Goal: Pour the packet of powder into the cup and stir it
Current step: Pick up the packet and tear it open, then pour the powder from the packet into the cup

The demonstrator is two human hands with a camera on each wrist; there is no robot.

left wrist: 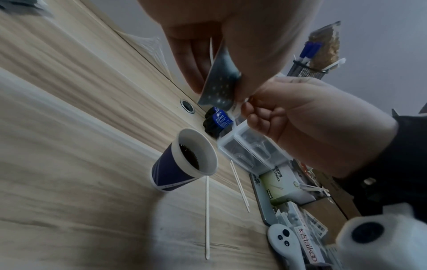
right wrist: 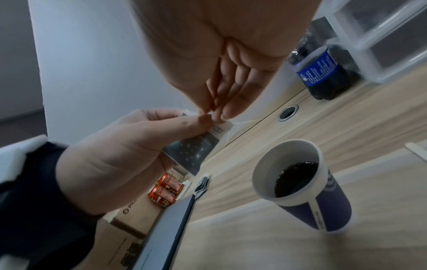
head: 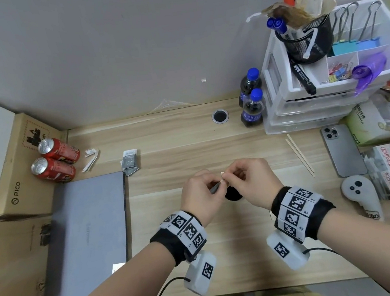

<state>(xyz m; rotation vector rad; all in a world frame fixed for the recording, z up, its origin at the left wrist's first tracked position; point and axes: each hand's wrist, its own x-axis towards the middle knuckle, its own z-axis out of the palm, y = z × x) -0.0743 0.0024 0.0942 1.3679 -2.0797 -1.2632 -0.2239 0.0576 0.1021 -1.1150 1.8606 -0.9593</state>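
Note:
Both hands hold a small dark starry powder packet (left wrist: pixel 219 82) (right wrist: pixel 196 148) above the desk. My left hand (head: pixel 201 193) grips its body, while my right hand (head: pixel 244 178) pinches its white top edge (right wrist: pixel 219 126). In the head view only a sliver of the packet (head: pixel 220 181) shows between the fingers. A dark blue paper cup (left wrist: pixel 182 162) (right wrist: pixel 298 182) with dark liquid stands upright on the desk below the hands, mostly hidden in the head view (head: pixel 232 193). A wooden stirrer (left wrist: pixel 207 217) lies beside the cup.
Two more stirrers (head: pixel 299 157) lie to the right, near a phone (head: pixel 341 149) and a controller (head: pixel 362 198). Two soda bottles (head: pixel 253 108) and white drawers (head: pixel 307 107) stand behind. A laptop (head: pixel 89 237), red cans (head: pixel 53 160) and spare packets (head: pixel 129 162) lie left.

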